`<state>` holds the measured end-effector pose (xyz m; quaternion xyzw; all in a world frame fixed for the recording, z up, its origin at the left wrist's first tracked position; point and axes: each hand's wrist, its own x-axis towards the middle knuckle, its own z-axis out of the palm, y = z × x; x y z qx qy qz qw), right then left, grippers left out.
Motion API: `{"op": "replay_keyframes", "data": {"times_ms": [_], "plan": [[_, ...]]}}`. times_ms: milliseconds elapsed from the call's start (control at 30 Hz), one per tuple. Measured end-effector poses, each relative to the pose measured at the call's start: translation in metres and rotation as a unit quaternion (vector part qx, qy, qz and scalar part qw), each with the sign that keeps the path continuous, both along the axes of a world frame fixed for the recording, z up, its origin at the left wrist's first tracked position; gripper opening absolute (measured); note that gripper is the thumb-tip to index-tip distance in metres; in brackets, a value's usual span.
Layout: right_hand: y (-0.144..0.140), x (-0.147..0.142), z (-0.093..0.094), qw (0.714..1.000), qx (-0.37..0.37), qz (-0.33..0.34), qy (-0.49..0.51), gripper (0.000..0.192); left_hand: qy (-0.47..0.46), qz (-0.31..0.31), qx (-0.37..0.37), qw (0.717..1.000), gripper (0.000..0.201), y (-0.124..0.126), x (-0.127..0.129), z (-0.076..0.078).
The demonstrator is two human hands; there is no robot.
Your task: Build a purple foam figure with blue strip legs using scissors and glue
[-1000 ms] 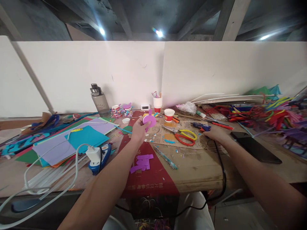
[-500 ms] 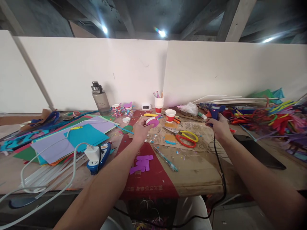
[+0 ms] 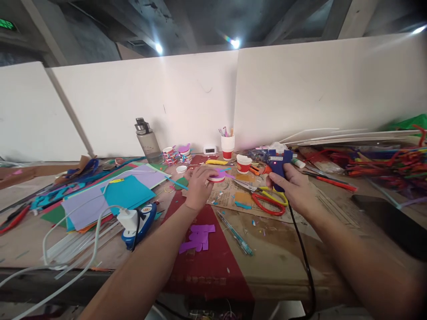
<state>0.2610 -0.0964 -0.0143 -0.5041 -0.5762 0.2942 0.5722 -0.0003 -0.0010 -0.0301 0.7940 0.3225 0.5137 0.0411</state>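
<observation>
My left hand [image 3: 199, 190] is closed on the edge of a small round paper-cup base [image 3: 217, 178], white and pink at the side with purple paper on top. A blue strip shows by its top; whether it is attached I cannot tell. My right hand [image 3: 296, 186] is wrapped round the handle of a blue hot glue gun [image 3: 279, 165] with a small red light lit. The glue gun's nozzle points left toward the cup base, apart from it. Scissors [image 3: 267, 200] with red and yellow handles lie between my hands. Purple paper strips [image 3: 199, 238] lie nearer to me.
A red and white paper cup [image 3: 243, 164] and a pen cup [image 3: 227, 146] stand behind. At left are coloured paper sheets [image 3: 125, 193], a blue power strip [image 3: 142, 226] and a water bottle [image 3: 147, 141]. A black phone-like slab [image 3: 387, 222] lies at right. The glue gun's cord [image 3: 302, 249] hangs off the front edge.
My right hand has brought the glue gun left, closer to the cup base. My left hand has turned so the base sits flatter, purple side up. The view has shifted slightly.
</observation>
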Motion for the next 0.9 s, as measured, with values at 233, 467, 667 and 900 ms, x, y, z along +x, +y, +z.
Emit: {"op": "replay_keyframes", "data": {"times_ms": [233, 467, 667, 900], "plan": [[-0.02, -0.011, 0.005, 0.984, 0.045, -0.019, -0.172, 0.037, 0.028, -0.04, 0.042, 0.998, 0.033, -0.003, 0.003, 0.0], [-0.022, -0.012, 0.002, 0.965, 0.045, -0.014, -0.256, 0.037, 0.024, -0.024, 0.053, 0.998, 0.03, -0.005, 0.003, -0.001], [-0.022, -0.011, -0.003, 0.959, 0.032, -0.004, -0.282, 0.039, 0.031, -0.017, 0.047, 0.998, 0.027, -0.006, 0.003, -0.001], [-0.021, -0.01, -0.006, 0.955, 0.027, -0.001, -0.294, 0.039, 0.042, -0.02, 0.062, 0.997, 0.027, -0.008, 0.004, 0.0]]}}
